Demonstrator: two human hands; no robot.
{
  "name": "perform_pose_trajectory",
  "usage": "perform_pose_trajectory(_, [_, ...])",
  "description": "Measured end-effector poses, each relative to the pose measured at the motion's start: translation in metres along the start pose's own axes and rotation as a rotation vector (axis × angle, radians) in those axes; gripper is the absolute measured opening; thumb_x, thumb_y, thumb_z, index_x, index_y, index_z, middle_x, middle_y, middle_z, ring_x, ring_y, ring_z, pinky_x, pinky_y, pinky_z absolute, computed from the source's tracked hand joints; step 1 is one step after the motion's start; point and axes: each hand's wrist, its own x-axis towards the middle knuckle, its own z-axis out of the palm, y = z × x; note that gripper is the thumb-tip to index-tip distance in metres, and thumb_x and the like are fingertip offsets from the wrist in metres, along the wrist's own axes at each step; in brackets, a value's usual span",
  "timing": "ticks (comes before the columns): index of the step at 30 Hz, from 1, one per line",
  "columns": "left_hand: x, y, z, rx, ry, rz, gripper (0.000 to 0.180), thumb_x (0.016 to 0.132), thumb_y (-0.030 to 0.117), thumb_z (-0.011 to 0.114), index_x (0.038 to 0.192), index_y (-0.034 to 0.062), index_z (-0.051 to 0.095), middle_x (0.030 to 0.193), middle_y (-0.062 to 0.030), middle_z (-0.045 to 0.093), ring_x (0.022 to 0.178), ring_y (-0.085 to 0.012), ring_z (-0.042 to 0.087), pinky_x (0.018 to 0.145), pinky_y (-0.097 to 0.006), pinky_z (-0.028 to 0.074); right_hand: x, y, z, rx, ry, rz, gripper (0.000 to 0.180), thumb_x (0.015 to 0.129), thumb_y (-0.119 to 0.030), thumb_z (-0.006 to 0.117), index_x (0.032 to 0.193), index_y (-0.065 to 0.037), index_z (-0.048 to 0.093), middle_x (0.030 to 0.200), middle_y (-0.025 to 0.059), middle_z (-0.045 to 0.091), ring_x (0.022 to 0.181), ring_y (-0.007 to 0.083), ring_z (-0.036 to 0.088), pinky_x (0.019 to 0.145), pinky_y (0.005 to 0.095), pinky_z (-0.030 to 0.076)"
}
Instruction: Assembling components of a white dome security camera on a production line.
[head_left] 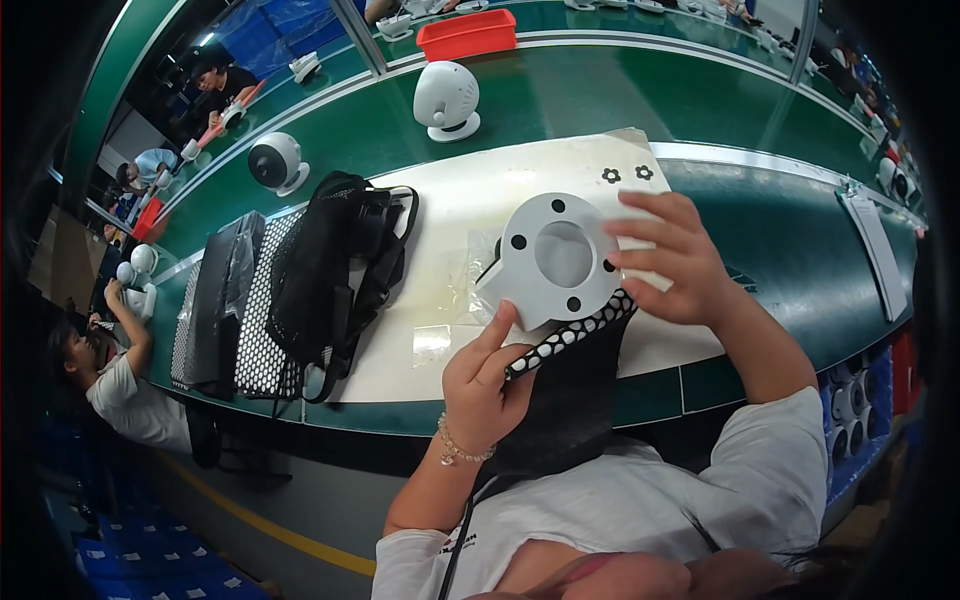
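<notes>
A white round plate with a large central opening and several black round pads point(518, 242) is held up by my left hand point(487, 385), its thumb against the plate's lower edge. The same hand also grips a black strip patterned with white circles point(570, 338), which slants below the plate. My right hand point(672, 250) is at the plate's right rim, fingers apart. Its fingertips are close to the pad on that side; whether they touch it cannot be seen. Beneath the plate lies a clear plastic bag point(480, 265), partly covered.
A pale mat point(440, 300) covers the green bench point(560, 95). To the left lie black mesh bags point(325, 270) and circle-patterned sheets point(266, 350). White fan-like devices point(447, 100) stand farther back near a red bin point(466, 36). Co-workers sit at the left.
</notes>
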Motion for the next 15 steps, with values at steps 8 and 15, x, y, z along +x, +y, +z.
perform_pose_trajectory(8, [-0.008, 0.002, -0.003, -0.074, -0.026, -0.059, 0.032, 0.055, -0.002, 0.067, 0.083, 0.0046, 0.055, 0.122, -0.0173, 0.05, 0.067, -0.0245, 0.058, 0.058, -0.028, 0.046, 0.006, -0.002, 0.013, 0.361, 0.124, 0.237, 0.02, 0.079, -0.019, 0.054, 0.092, -0.006, 0.061, 0.111, 0.0091, 0.055, 0.116, 0.0257, 0.041, 0.097, 0.0392, 0.031])
perform_pose_trajectory(15, [-0.007, 0.003, -0.005, -0.109, -0.039, -0.069, 0.03, 0.059, -0.002, 0.068, 0.085, 0.0042, 0.054, 0.121, -0.0199, 0.049, 0.071, -0.0271, 0.06, 0.06, -0.028, 0.047, 0.089, -0.003, 0.013, 0.151, -0.238, 0.044, 0.034, 0.085, -0.03, 0.049, 0.106, -0.004, 0.057, 0.097, 0.011, 0.058, 0.095, 0.0273, 0.049, 0.085, 0.0368, 0.035])
